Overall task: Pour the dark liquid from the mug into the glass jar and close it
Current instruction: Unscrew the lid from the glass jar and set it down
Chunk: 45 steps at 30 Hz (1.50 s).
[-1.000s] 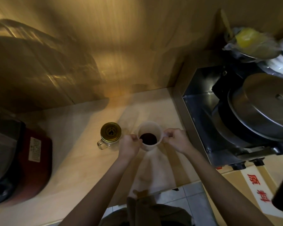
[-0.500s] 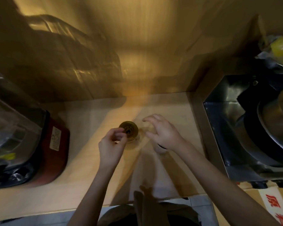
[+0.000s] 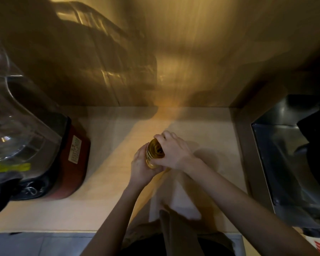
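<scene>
- The glass jar is held just above the desk, tilted, between both hands; only its gold lid and a sliver of the side can be seen.
- The left hand is wrapped closed around the jar body; the right hand is closed over the lid rim, fingers curled across the top.
- The step is judged to be unscrewing, since the lid is still seated and nothing has been poured.
- The mug is not seen; it is probably hidden behind the right hand.
- Slipping is risked: smooth glass could turn inside the left grip if the lid sticks.
- The hidden mug could be knocked by the right wrist, and dark liquid spilled.
</scene>
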Motion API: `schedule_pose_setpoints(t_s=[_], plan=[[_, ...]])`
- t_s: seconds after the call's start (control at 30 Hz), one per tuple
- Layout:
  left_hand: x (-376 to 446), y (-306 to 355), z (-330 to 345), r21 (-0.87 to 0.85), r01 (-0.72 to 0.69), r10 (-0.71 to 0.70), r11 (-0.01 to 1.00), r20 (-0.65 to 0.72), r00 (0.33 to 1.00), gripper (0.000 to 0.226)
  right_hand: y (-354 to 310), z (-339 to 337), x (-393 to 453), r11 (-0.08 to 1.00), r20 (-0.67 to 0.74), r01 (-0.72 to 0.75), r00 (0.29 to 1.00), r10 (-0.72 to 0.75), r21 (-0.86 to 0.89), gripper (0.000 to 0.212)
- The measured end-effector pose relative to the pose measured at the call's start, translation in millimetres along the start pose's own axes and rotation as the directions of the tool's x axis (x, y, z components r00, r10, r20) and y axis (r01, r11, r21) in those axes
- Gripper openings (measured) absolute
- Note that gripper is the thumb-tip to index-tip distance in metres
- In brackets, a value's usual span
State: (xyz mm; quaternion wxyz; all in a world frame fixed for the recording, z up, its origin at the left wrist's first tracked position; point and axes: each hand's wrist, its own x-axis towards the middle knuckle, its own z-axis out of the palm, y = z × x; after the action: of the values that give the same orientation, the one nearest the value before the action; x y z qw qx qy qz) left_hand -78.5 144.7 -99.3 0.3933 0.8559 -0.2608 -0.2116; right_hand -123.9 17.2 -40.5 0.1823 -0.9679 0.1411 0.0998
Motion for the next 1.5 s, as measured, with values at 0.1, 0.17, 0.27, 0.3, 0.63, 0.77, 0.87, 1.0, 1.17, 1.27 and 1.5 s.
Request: schedule_pose_setpoints(t_s=[0.1, 0.17, 0.27, 0.3, 0.63, 0.77, 0.87, 1.0, 1.17, 1.27, 1.5], plan=[[0, -1, -1, -0.058, 0.003, -0.003, 0.998, -0.003, 1.0, 0.088, 9, -8, -1, 0.995, 0.01, 0.031, 0.999, -0.032, 0.09, 0.079], [1, -3, -2, -0.087, 0.015, -0.014, 0.996, 0.014, 1.0, 0.093, 22, -15, -1, 0.967, 0.011, 0.023, 1.0, -0.027, 0.255, 0.079], [4, -5, -3, -0.08, 0.032, -0.031, 0.996, 0.016, 0.999, 0.091, 49, -22, 5, 0.773, 0.036, -0.084, 0.996, 0.079, 0.629, 0.076], [5, -6, -3, -0.071, 0.037, -0.036, 0.997, 0.012, 0.999, 0.089, 58, -23, 9, 0.692, 0.066, -0.144, 0.988, 0.137, 0.708, 0.078], [13, -8, -7, -0.056, 0.049, -0.046, 0.997, 0.063, 0.997, 0.092, 106, 14, 61, 0.765, 0.222, -0.316, 0.948, 0.229, 0.561, 0.084], [12, -8, -7, -0.073, 0.053, -0.047, 0.996, 0.078, 0.996, 0.091, 116, 21, 71, 0.842, 0.226, -0.246, 0.962, 0.152, 0.48, 0.09], [12, -9, -8, -0.083, 0.054, -0.047, 0.995, 0.085, 0.995, 0.092, 121, 22, 73, 0.935, 0.22, -0.139, 0.973, 0.068, 0.326, 0.091], [12, -9, -9, -0.069, 0.049, -0.042, 0.996, 0.106, 0.994, 0.094, 124, 24, 74, 0.992, 0.258, -0.029, 0.966, -0.004, 0.126, 0.088], [13, -8, -9, -0.048, 0.048, -0.043, 0.998, 0.111, 0.993, 0.091, 120, 27, 75, 0.998, 0.29, 0.023, 0.957, -0.007, -0.052, 0.079], [14, -7, -9, -0.051, 0.056, -0.05, 0.997, 0.11, 0.993, 0.091, 121, 27, 74, 0.996, 0.288, 0.034, 0.958, -0.007, -0.087, 0.083], [15, -10, -9, -0.035, 0.049, -0.045, 0.998, 0.102, 0.994, 0.09, 126, 22, 68, 0.996, 0.24, -0.069, 0.969, 0.053, 0.06, 0.087]])
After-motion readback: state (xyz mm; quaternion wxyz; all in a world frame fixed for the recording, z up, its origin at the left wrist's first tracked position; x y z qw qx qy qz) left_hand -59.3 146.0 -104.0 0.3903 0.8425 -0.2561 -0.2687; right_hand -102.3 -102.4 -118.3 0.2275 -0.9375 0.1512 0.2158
